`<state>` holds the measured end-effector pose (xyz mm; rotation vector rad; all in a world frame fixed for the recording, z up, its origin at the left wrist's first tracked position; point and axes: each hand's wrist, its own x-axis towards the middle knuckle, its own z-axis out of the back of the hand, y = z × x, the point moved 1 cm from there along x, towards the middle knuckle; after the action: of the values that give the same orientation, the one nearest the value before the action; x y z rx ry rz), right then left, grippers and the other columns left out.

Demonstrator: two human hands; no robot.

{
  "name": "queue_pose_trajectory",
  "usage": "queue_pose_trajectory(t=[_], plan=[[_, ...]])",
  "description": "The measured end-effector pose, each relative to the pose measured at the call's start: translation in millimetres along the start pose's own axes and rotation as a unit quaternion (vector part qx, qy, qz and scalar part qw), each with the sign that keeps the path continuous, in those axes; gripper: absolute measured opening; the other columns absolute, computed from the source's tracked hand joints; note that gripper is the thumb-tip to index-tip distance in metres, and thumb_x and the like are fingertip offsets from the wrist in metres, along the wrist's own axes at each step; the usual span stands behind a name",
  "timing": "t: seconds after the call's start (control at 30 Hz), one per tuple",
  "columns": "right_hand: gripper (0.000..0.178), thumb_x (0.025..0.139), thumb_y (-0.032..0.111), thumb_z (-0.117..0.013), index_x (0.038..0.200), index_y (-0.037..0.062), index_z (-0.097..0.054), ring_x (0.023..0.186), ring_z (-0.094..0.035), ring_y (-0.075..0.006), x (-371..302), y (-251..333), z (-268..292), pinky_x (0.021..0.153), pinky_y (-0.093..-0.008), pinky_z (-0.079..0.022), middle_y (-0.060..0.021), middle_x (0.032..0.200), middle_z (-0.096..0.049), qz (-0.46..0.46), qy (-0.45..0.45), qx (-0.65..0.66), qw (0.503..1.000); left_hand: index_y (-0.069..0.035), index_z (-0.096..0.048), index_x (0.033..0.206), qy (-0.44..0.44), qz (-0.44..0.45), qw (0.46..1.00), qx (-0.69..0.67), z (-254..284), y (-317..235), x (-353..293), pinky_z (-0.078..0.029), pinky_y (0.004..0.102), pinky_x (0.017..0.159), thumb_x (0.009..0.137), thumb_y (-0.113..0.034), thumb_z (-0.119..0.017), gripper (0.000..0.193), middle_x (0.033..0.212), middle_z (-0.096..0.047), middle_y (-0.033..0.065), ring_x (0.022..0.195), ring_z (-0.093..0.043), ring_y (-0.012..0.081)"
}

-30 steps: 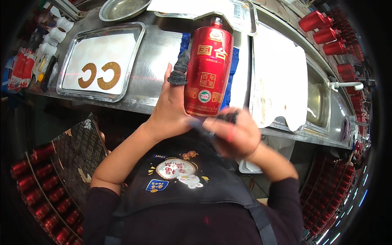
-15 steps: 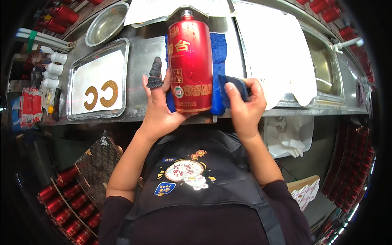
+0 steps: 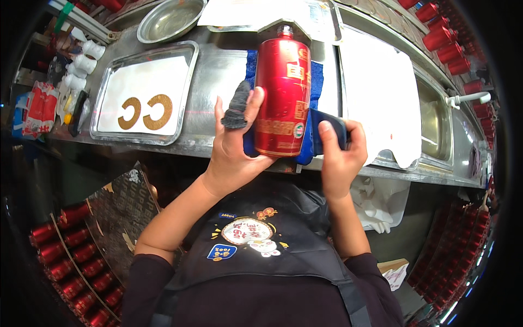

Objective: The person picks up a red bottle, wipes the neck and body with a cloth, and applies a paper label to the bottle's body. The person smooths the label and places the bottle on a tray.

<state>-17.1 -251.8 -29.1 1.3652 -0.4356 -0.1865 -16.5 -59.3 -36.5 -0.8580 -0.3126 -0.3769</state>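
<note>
A glossy red bottle (image 3: 280, 98) with gold lettering lies on its back over a blue cloth (image 3: 317, 82), its bare neck pointing away from me. My left hand (image 3: 234, 136) holds the bottle from its left side, with the thumb at the base and the fingers along the side. A dark grey knitted cover wraps one of its fingers. In my right hand (image 3: 342, 158) is a dark blue flat scraper (image 3: 331, 129), pinched between thumb and fingers. The scraper's edge is at the bottle's right side; whether it touches is unclear.
To the left, a metal tray (image 3: 188, 90) holds two gold C-shaped labels (image 3: 158, 111) on white paper. Behind it stands a round metal bowl (image 3: 171, 22). White sheets (image 3: 378, 92) cover the right side, before a sink (image 3: 436, 117). Several red bottles (image 3: 81, 250) stand lower left.
The bottle has turned about its length, so its lettering has shifted toward the right side. My head view has moved left, so everything sits further right in the picture. Both hands keep their holds.
</note>
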Motion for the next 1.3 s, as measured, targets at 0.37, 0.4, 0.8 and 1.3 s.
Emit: queue_pose_trajectory(t=[0.37, 0.4, 0.8, 1.3], plan=[[0.019, 0.085, 0.001, -0.079, 0.101, 0.0001, -0.069, 0.071, -0.058, -0.0135, -20.6, 17.7, -3.5, 0.061, -0.0257, -0.045, -0.0058, 0.087, -0.065, 0.256, 0.023, -0.086, 0.963, -0.011, -0.039, 0.155, -0.024, 0.008, 0.998, -0.056, 0.9, 1.9, -4.8, -0.001, 0.0706, 0.117, 0.071, -0.041, -0.088, 0.102, 0.166, -0.023, 0.0249, 0.154, -0.023, 0.0408], [0.015, 0.088, 0.002, -0.078, 0.099, -0.0001, -0.068, 0.074, -0.057, -0.0104, -17.9, 15.9, 1.3, 0.064, -0.0233, -0.045, -0.0040, 0.088, -0.065, 0.181, 0.019, -0.078, 0.980, -0.017, -0.050, 0.148, -0.015, -0.020, 0.999, -0.032, -1.6, -2.8, -7.7, -0.002, 0.0717, 0.116, 0.071, -0.042, -0.087, 0.089, 0.165, -0.022, 0.0268, 0.153, -0.023, 0.0443], [0.036, 0.073, -0.006, -0.079, 0.108, 0.0017, -0.075, 0.075, -0.062, -0.0244, -30.5, 25.8, -24.3, 0.070, -0.0343, -0.049, -0.0105, 0.092, -0.073, 0.372, 0.098, -0.203, 0.901, -0.014, -0.070, 0.130, -0.077, 0.057, 0.991, 0.096, -11.3, 9.1, -32.9, -0.010, 0.0718, 0.115, 0.075, -0.038, -0.083, 0.061, 0.159, -0.030, 0.0345, 0.143, -0.038, 0.0500], [0.043, 0.058, -0.001, -0.074, 0.101, 0.0060, -0.074, 0.066, -0.054, -0.0247, -9.8, 34.8, -26.9, 0.060, -0.0367, -0.044, -0.0053, 0.074, -0.055, 0.373, 0.162, -0.224, 0.886, 0.006, -0.013, 0.159, -0.040, 0.136, 0.990, -0.003, 11.2, 14.3, -64.2, 0.001, 0.0650, 0.120, 0.078, -0.042, -0.085, 0.118, 0.157, -0.035, 0.0274, 0.147, -0.037, 0.0357]])
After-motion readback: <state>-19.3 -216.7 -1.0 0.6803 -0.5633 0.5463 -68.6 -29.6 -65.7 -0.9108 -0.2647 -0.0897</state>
